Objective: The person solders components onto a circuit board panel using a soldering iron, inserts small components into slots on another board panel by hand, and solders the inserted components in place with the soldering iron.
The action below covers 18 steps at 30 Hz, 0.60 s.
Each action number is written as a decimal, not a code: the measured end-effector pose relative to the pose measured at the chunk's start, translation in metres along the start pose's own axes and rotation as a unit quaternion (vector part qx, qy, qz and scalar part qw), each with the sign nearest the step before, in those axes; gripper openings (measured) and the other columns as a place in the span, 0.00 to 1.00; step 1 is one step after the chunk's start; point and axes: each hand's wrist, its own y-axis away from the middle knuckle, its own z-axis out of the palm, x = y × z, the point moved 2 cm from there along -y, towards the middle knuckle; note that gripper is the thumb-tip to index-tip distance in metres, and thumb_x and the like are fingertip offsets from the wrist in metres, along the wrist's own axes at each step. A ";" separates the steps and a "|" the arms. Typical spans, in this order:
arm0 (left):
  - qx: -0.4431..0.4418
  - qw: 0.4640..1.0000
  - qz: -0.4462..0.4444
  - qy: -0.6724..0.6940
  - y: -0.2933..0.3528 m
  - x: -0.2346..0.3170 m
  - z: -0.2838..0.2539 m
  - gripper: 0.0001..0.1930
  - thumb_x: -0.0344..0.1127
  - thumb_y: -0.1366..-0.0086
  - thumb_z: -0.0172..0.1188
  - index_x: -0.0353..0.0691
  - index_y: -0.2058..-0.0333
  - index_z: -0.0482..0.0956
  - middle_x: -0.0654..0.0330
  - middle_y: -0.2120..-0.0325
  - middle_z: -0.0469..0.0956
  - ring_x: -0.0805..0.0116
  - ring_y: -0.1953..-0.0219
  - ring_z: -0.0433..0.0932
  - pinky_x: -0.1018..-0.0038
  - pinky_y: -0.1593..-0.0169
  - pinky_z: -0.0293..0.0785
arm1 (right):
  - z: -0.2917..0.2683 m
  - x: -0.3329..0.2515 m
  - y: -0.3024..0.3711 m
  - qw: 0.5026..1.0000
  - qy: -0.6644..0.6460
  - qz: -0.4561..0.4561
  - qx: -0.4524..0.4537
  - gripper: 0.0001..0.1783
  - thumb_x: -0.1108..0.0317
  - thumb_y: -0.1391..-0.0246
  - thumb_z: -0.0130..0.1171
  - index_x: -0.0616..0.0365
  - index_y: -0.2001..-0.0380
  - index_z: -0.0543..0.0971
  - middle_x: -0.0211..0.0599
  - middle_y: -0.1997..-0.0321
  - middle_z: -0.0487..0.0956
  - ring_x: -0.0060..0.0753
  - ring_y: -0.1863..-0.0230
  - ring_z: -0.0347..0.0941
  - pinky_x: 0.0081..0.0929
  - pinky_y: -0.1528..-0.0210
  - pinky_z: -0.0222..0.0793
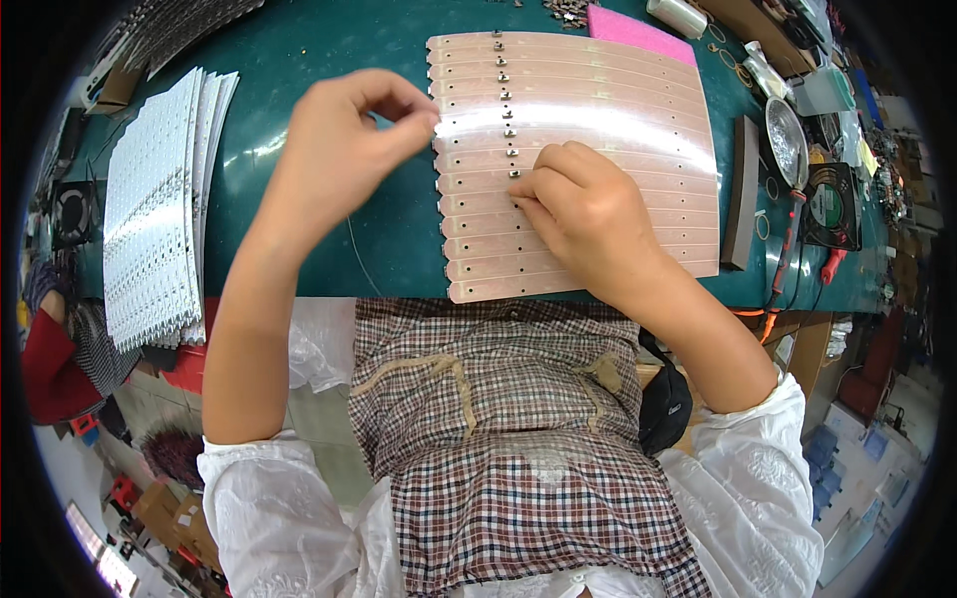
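My left hand [344, 135] pinches nearly closed at the scalloped edge of the pinkish board [608, 120], my right hand [590, 214] likewise beside its metal clips [511, 134]; what either holds, I can't tell! Bare green tabletop [267, 90] opens leftward.

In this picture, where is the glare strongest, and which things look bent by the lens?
Head view: a white glare band crosses the pinkish panel, above the right hand; same view: the stacked white strips and panel's right edge look bowed.
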 end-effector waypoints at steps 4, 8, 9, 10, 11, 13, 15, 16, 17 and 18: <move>-0.064 0.997 0.019 0.043 0.018 0.013 0.025 0.05 0.30 0.40 0.67 0.35 0.68 0.84 0.71 0.76 0.79 0.87 0.80 0.58 0.83 0.77 0.54 | -0.002 0.004 0.002 0.999 -0.035 0.034 0.010 0.04 0.74 0.54 0.67 0.60 0.73 0.83 0.38 0.72 0.77 0.43 0.67 0.77 0.36 0.65 0.74; -0.102 0.995 0.016 0.015 0.029 0.024 0.043 0.07 0.31 0.41 0.68 0.33 0.66 0.83 0.64 0.76 0.79 0.82 0.79 0.65 0.79 0.75 0.62 | -0.011 0.009 0.003 0.991 -0.101 0.088 -0.009 0.04 0.74 0.51 0.67 0.61 0.70 0.84 0.38 0.72 0.78 0.41 0.69 0.77 0.32 0.65 0.74; -0.091 0.995 0.038 0.018 0.030 0.021 0.049 0.08 0.31 0.40 0.68 0.32 0.66 0.83 0.61 0.75 0.80 0.78 0.76 0.70 0.77 0.72 0.67 | -0.017 0.012 0.000 0.987 -0.113 0.116 -0.011 0.05 0.74 0.50 0.67 0.62 0.69 0.85 0.38 0.71 0.79 0.39 0.70 0.78 0.31 0.65 0.74; -0.080 0.995 0.061 0.021 0.031 0.021 0.052 0.08 0.30 0.40 0.68 0.31 0.66 0.83 0.59 0.73 0.80 0.74 0.74 0.75 0.76 0.69 0.72 | -0.022 0.016 -0.004 0.982 -0.125 0.144 -0.014 0.05 0.73 0.48 0.67 0.62 0.67 0.85 0.38 0.70 0.81 0.37 0.70 0.79 0.29 0.65 0.75; -0.080 0.995 0.060 0.020 0.032 0.021 0.054 0.08 0.30 0.40 0.68 0.31 0.66 0.83 0.59 0.73 0.80 0.74 0.74 0.75 0.76 0.69 0.72 | -0.026 0.022 -0.008 0.981 -0.126 0.143 -0.014 0.05 0.73 0.48 0.67 0.62 0.67 0.85 0.38 0.70 0.81 0.37 0.70 0.79 0.29 0.65 0.75; -0.091 0.995 0.035 0.003 0.034 0.023 0.057 0.07 0.30 0.39 0.67 0.31 0.66 0.83 0.56 0.70 0.81 0.68 0.68 0.80 0.72 0.63 0.76 | -0.037 0.036 -0.020 0.987 -0.103 0.113 0.038 0.07 0.73 0.48 0.67 0.64 0.66 0.85 0.39 0.69 0.83 0.32 0.69 0.80 0.27 0.64 0.75; -0.087 0.995 0.042 -0.005 0.034 0.023 0.059 0.07 0.30 0.39 0.67 0.31 0.65 0.83 0.56 0.70 0.81 0.67 0.68 0.80 0.72 0.63 0.77 | -0.045 0.046 -0.028 0.987 -0.090 0.129 0.033 0.07 0.72 0.47 0.67 0.64 0.64 0.86 0.40 0.67 0.85 0.29 0.66 0.81 0.25 0.62 0.77; -0.083 0.995 0.048 -0.012 0.034 0.023 0.060 0.07 0.30 0.39 0.67 0.31 0.65 0.83 0.56 0.70 0.81 0.66 0.69 0.80 0.72 0.63 0.77 | -0.046 0.051 -0.031 0.986 -0.088 0.131 0.045 0.07 0.72 0.46 0.67 0.64 0.64 0.86 0.39 0.67 0.85 0.28 0.66 0.82 0.25 0.60 0.77; -0.084 0.995 0.049 -0.013 0.034 0.024 0.061 0.07 0.30 0.39 0.67 0.31 0.65 0.83 0.56 0.70 0.81 0.66 0.69 0.80 0.72 0.63 0.77 | -0.048 0.055 -0.034 0.986 -0.087 0.134 0.056 0.07 0.72 0.45 0.67 0.64 0.64 0.86 0.39 0.67 0.86 0.27 0.65 0.82 0.24 0.59 0.77; -0.079 0.995 0.052 -0.012 0.034 0.024 0.061 0.07 0.30 0.39 0.67 0.31 0.65 0.83 0.55 0.70 0.81 0.66 0.69 0.80 0.72 0.63 0.77 | -0.048 0.057 -0.035 0.986 -0.083 0.134 0.054 0.07 0.71 0.45 0.66 0.63 0.64 0.86 0.38 0.66 0.86 0.27 0.64 0.82 0.24 0.57 0.78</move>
